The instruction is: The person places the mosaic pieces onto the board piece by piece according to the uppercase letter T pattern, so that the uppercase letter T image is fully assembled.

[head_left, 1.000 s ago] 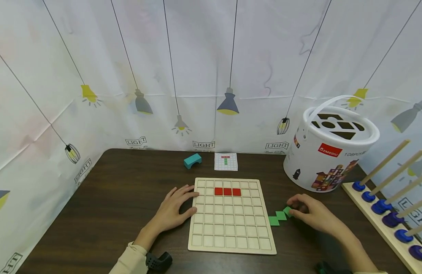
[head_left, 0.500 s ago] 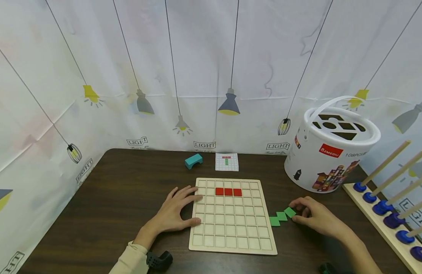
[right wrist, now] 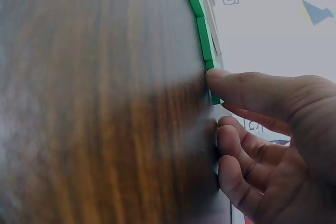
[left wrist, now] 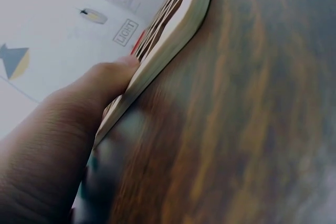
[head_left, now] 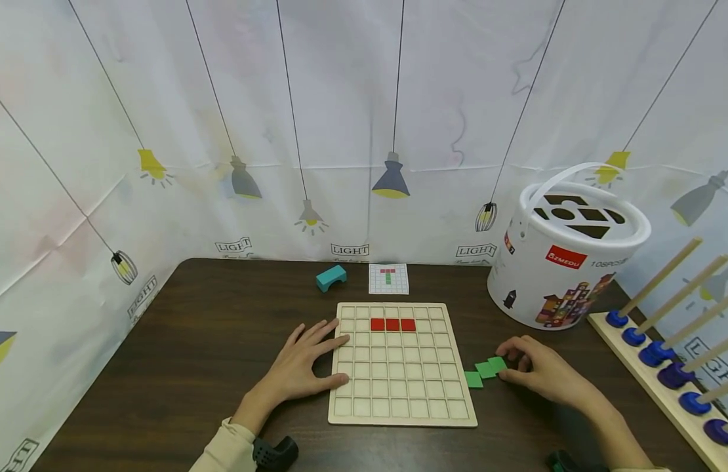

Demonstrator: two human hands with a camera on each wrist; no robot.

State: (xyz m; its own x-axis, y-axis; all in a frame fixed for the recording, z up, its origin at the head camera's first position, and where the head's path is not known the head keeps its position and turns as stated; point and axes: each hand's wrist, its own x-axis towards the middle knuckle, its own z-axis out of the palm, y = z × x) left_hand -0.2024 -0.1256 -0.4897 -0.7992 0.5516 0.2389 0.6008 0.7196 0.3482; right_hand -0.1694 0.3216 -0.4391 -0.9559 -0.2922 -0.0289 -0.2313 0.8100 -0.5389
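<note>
– Pinching what, right hand [head_left: 541, 370]?
– End tile [head_left: 498, 364], green. Thumb at its near side, forefinger at the far side, other fingers curled in. Tile's down on the table [head_left: 163, 367], at the fingertips.
– Other greens?
– Two, both left of that grip. Middle tile [head_left: 485, 370] touches the end one. Inner tile [head_left: 473, 379] is next, by the board [head_left: 399, 408], off its right edge.
– OK. And the left hand [head_left: 302, 364]?
– Fingers spread, tips resting on the board's left edge. Thumb touches the same edge, closer to the person. Board sits between the two hands.
– Reds [head_left: 393, 324]?
– Three side by side in the board's cells, second row from the far edge. Right of the left fingertips.
– Around that?
– Beyond the left hand: blue arch [head_left: 331, 278]. Right of that, past the board: card [head_left: 389, 278] with a red-and-green T. Bucket [head_left: 567, 262] beyond the right hand, peg rack [head_left: 652, 388] to its right, blue rings [head_left: 655, 354] on the pegs.
</note>
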